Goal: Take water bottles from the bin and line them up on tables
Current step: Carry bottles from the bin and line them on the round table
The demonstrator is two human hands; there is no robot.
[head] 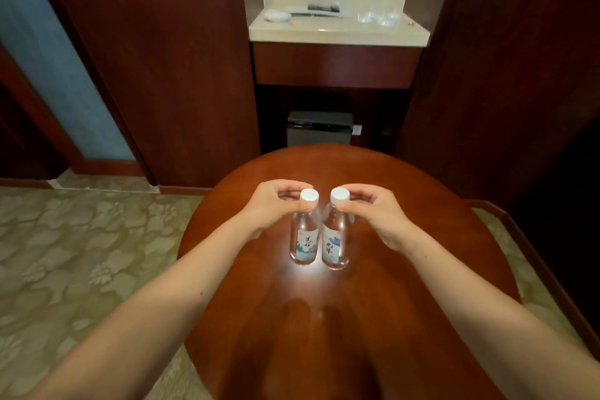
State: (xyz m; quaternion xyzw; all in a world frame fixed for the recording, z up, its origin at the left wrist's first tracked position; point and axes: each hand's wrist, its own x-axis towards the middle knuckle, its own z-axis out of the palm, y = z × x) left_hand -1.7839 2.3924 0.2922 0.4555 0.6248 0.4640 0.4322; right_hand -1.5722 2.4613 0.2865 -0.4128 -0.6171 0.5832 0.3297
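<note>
Reddish-brown polished wood made up the round bench (406,269) in the head view. On it, near the middle, two clear water bottles stood upright just beside each other, each with a pale printed label. The left grip (272,208) pinched the white cap (309,195) of the left bottle (305,237) between thumb and fingers. The right grip (373,211) pinched the right cap (340,195) of the right bottle (336,243) in the same way. How full either bottle was could not be told. Beyond, a cream far bench (337,34) carried several clear glasses (378,18), a dark box (319,128) stood beneath it, and patterned carpet (81,253) lay to the left.
</note>
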